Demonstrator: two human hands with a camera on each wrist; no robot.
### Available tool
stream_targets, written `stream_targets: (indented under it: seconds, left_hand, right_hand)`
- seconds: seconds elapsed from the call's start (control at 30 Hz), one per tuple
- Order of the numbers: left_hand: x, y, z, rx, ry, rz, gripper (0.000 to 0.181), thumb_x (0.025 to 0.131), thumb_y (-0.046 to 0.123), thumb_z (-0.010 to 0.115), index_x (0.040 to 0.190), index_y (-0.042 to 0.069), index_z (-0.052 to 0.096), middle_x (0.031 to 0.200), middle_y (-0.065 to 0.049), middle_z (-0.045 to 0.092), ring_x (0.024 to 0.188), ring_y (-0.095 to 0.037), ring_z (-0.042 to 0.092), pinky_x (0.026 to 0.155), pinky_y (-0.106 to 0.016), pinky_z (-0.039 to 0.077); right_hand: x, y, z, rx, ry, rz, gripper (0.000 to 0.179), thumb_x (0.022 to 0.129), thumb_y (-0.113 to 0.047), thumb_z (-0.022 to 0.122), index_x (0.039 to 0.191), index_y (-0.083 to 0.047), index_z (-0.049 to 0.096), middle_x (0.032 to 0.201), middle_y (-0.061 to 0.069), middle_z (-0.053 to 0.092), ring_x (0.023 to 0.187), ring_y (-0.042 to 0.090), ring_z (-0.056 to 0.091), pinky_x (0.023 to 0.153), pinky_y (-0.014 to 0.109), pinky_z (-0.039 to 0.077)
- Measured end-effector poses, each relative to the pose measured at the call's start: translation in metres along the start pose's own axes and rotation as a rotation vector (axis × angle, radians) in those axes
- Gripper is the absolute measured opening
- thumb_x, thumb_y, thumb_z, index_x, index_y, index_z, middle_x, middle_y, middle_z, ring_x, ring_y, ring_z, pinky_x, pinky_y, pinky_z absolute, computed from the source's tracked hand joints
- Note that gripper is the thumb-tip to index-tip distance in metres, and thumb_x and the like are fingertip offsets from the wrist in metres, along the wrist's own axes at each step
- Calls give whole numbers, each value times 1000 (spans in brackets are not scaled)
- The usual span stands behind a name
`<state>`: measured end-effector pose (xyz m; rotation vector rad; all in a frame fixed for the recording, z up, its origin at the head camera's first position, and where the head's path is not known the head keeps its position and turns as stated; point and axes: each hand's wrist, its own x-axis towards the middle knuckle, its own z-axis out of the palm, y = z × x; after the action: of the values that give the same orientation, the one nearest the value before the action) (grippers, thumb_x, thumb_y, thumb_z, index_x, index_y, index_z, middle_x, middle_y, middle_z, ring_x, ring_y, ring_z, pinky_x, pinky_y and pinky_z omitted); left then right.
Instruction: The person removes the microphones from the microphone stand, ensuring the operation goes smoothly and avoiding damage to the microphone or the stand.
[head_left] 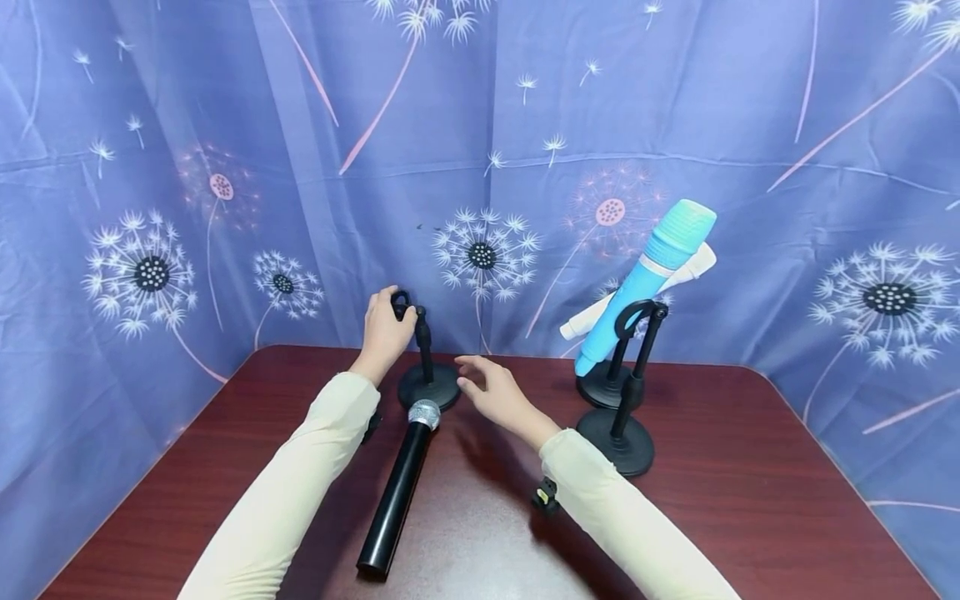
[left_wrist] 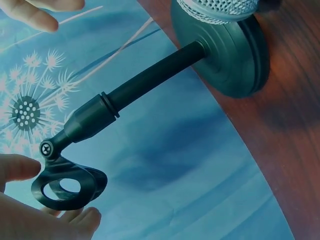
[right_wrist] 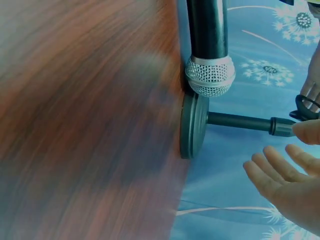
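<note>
At the back left of the table, a black microphone stand (head_left: pixel 426 354) rises from its round base. My left hand (head_left: pixel 387 327) holds the clip (left_wrist: pixel 67 187) at its top, thumb by the hinge and fingers behind the ring. To the right of that stand, my right hand (head_left: pixel 497 397) hovers with relaxed, spread fingers and holds nothing. A black microphone (head_left: pixel 399 492) with a silver mesh head lies between my forearms, its head (right_wrist: pixel 210 76) close in front of the stand's base (right_wrist: pixel 192 125).
On the right, a blue microphone (head_left: pixel 637 292) sits tilted in the clip of another black stand (head_left: pixel 626 417). Behind it a white microphone (head_left: pixel 588 319) rests on a further stand (head_left: pixel 603 385). A dandelion-patterned curtain (head_left: pixel 390 208) hangs behind the dark red table (head_left: pixel 720 500).
</note>
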<state>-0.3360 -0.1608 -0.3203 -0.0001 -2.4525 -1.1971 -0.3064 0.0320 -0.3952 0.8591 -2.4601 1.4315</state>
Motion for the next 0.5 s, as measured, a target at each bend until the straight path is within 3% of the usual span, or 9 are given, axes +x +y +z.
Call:
stream_targets:
  seconds: [0.2, 0.5]
  left_hand:
    - [-6, 2, -3, -2, 55, 73, 50, 93, 11, 53, 139, -6, 43, 139, -24, 42, 128, -39, 41, 106, -45, 34]
    - [-17, 9, -3, -23, 103, 168, 45, 92, 7, 54, 135, -4, 48, 137, -22, 45, 125, -37, 45, 104, -44, 36]
  right_hand:
    - [-10, -3, -11, 21, -25, -61, 36, 92, -1, 60, 127, 5, 56, 107, 21, 65, 98, 33, 65, 86, 43, 52]
    - [-24, -5, -25, 12, -60, -76, 37, 95, -8, 60, 131, 0, 54, 112, 19, 64, 104, 30, 64, 90, 41, 50]
